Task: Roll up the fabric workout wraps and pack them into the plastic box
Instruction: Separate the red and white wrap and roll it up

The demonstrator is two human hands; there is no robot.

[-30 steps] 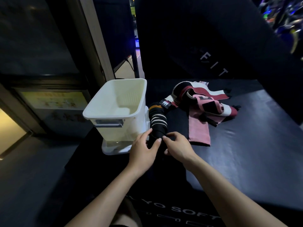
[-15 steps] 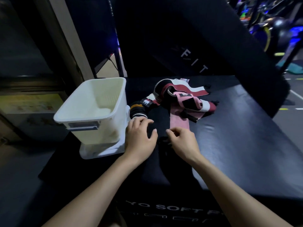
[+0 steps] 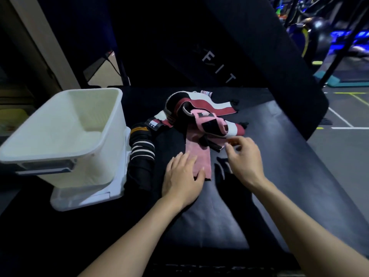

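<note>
On the padded black bench, beside the empty white plastic box, the limp pink wrap lies under the flat left hand, while the right hand hovers loosely curled, holding nothing; best pinched at its near end.

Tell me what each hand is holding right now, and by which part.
Nothing is gripped. The left hand rests flat on the near end of the pink wrap; the right hand hovers, fingers loosely curled, beside the wrap pile.
</note>
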